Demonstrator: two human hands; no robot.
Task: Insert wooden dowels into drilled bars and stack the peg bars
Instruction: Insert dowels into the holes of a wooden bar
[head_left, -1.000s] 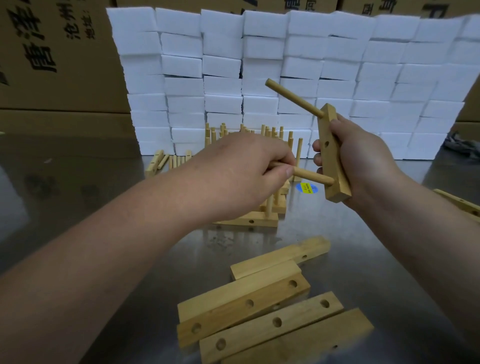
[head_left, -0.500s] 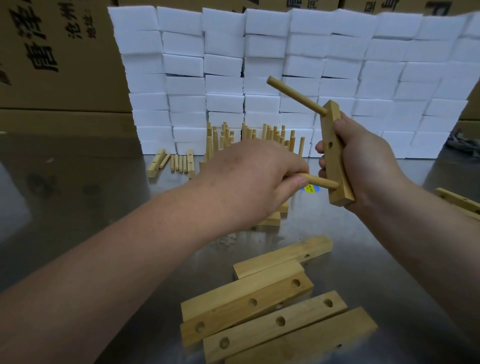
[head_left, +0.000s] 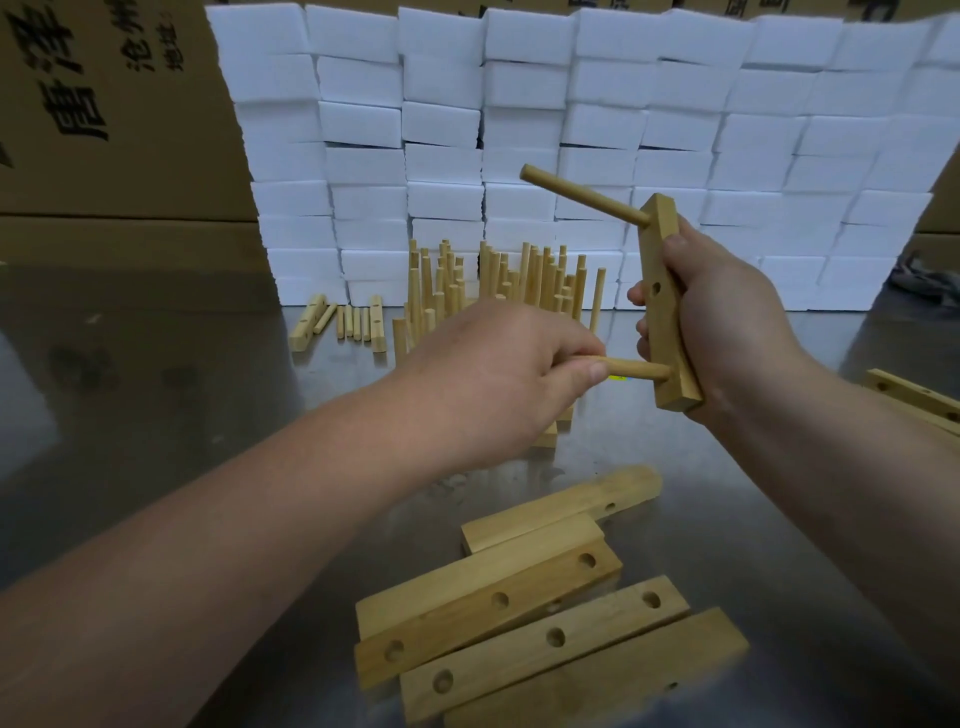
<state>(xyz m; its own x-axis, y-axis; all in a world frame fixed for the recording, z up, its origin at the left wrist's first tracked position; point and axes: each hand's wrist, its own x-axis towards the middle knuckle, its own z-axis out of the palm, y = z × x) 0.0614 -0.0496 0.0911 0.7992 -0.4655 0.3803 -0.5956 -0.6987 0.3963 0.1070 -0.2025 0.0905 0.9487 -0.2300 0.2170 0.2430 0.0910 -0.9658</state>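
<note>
the drilled bar (head_left: 662, 312) stands nearly upright in the air above the bench (head_left: 156, 415), long axis vertical, top leaning slightly left. my right grip (head_left: 727, 312) wraps it from behind, fingers curled round its front edge. the upper dowel (head_left: 582, 195) juts from its top hole, pointing left and upward. my left grip (head_left: 493, 379) pinches the lower dowel (head_left: 641, 370), which lies level, its right end in the bottom hole. loose bars (head_left: 493, 597) lie flat below.
</note>
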